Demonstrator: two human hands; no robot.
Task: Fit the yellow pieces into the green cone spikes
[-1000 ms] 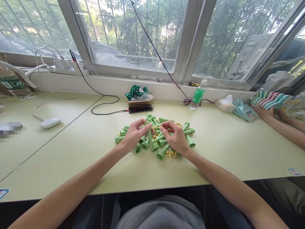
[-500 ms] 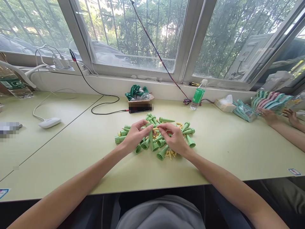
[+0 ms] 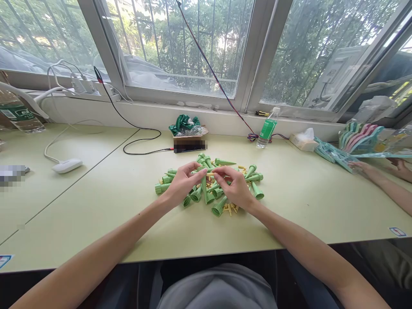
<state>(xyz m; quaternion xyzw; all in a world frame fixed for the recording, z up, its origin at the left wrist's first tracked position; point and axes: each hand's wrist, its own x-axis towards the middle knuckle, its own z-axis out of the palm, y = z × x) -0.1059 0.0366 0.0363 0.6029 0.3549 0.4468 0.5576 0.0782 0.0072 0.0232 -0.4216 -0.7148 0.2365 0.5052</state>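
Note:
My left hand (image 3: 183, 183) is closed on a green plastic watering spike (image 3: 204, 189), a ribbed-cap cone whose tip points down. Between the fingertips of my right hand (image 3: 236, 186) is a small yellow valve (image 3: 210, 174), held level against the spike's upper side. Whether it sits inside a hole there, I cannot make out. Beneath and around both hands lies a heap of similar green spikes (image 3: 219, 207), with loose yellow valves (image 3: 230, 209) scattered among them and at the near side. Part of the heap is hidden by my hands.
Behind the heap are a small box with green wrapping (image 3: 188, 128) and a dark device on a cable (image 3: 189, 147). A water bottle (image 3: 268, 128) and tissue pack (image 3: 303, 140) stand farther right. Another person's hand (image 3: 363, 168) is near colourful hangers (image 3: 360, 137).
My two hands, the spike and the valve stay almost in place. At the right, the other person's hands have shifted, and a light-blue hanger now lies across in front of them.

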